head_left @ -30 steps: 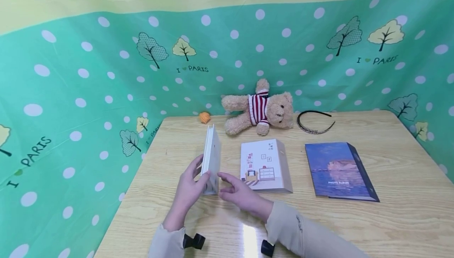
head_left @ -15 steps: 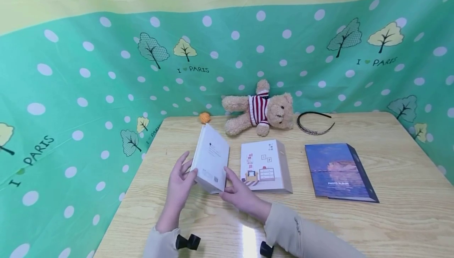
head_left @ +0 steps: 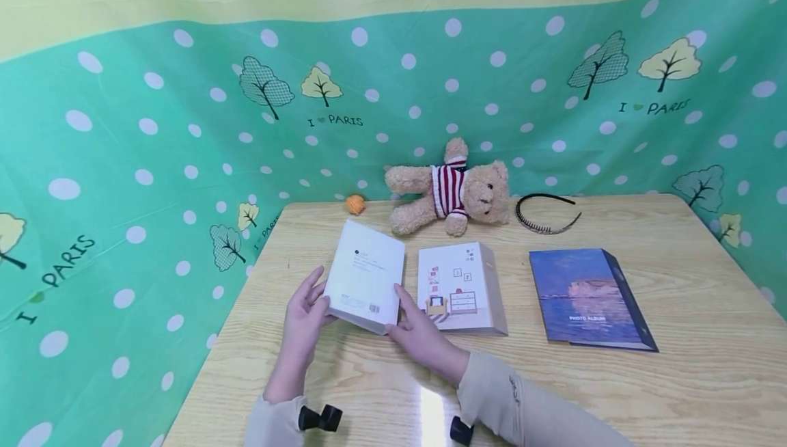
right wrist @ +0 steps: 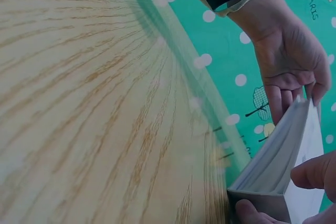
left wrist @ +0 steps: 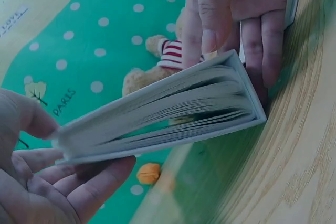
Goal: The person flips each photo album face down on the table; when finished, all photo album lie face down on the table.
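Note:
Between the hands is a white photo album (head_left: 363, 273), its plain side with small print and a barcode facing the head camera. It is tilted, the far end raised above the table. My left hand (head_left: 301, 314) pinches the left edge, thumb on the upper cover and fingers underneath. At the lower right corner, my right hand (head_left: 427, 341) grips the spine side with thumb and fingers. The left wrist view shows the album's page ends (left wrist: 168, 108), slightly fanned between the covers. In the right wrist view, fingers and thumb of the right hand (right wrist: 315, 177) hold the spine end.
Right beside the held album lies a white album (head_left: 455, 286) with a room drawing. Farther right is a blue photo album (head_left: 578, 293). Along the back of the wooden table (head_left: 688, 262) are an orange ball (head_left: 354, 204), a teddy bear (head_left: 449, 191) and a black headband (head_left: 544, 228).
The album has turned from standing edge-on to lying back with its printed cover facing up. The right hand has come from beside it to grip its right edge; the left hand moved slightly left.

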`<state>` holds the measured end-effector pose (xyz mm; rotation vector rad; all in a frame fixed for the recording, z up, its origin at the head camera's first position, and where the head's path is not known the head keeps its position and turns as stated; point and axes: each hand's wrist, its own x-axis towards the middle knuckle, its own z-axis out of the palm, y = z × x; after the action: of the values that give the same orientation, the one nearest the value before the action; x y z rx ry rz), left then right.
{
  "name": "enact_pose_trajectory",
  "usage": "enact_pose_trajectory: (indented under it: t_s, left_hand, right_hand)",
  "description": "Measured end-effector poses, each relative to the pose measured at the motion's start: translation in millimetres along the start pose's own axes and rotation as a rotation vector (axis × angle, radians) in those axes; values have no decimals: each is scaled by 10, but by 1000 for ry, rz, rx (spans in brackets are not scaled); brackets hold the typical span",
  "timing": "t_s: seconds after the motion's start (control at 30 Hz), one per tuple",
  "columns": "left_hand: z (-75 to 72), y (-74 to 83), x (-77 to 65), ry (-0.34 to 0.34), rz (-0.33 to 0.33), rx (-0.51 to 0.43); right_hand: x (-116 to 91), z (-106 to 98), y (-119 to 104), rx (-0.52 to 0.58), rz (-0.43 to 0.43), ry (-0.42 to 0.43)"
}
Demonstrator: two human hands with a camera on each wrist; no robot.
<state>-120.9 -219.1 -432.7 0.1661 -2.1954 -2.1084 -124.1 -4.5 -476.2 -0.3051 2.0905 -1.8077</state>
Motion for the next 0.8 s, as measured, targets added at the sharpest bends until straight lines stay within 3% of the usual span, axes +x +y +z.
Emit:
enact_pose_trajectory:
  t_s: [0.17, 0.43, 0.8]
  left_hand:
    - [-17, -36, 16, 0, -30, 52]
    - [-26, -117, 68, -10, 25, 184]
    - [-38, -263, 85, 8, 58, 519]
  right_hand:
    - [4, 3, 14, -46, -5, 14]
    - [5, 14, 24, -121, -25, 14]
    - [4, 25, 22, -144, -74, 2]
